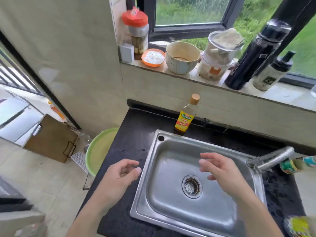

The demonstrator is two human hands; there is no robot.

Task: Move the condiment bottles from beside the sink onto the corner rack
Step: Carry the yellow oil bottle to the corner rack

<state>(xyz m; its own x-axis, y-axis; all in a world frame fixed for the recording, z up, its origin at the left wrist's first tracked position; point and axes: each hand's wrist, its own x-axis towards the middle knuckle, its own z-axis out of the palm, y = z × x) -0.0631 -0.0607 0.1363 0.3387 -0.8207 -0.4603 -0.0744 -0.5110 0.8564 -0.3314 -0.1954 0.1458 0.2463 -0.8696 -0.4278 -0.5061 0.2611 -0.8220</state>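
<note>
Over the near half of the scene both bare hands hover palm-down with nothing in them: the left hand [122, 175] hangs above the black worktop [135, 127] at the left rim of the steel sink [201, 218], its fingers loosely curled and apart, the grip spread and empty; the right hand [220, 170] floats over the basin, fingers fanned toward the left, likewise spread and holding nothing. Both forearms reach in from the near edge. At the far edge of the sink, against the back wall, stands one condiment bottle [185, 117], upright, with a yellow label, a tan cap and dark liquid in its lower part; it is well apart from both hands. The basin holds only its round drain strainer [191, 186], and a metal tap [271, 159] juts over its right rim. On the windowsill above sit a red-topped jar [137, 31], a small orange dish [153, 57] of white powder, a cream bowl [182, 57] with a brownish ring inside, a lidded plastic tub [220, 53], a tall black flask [256, 57] and a smaller black-capped bottle [271, 72]. A green basin [99, 151] sits left of the worktop.
</note>
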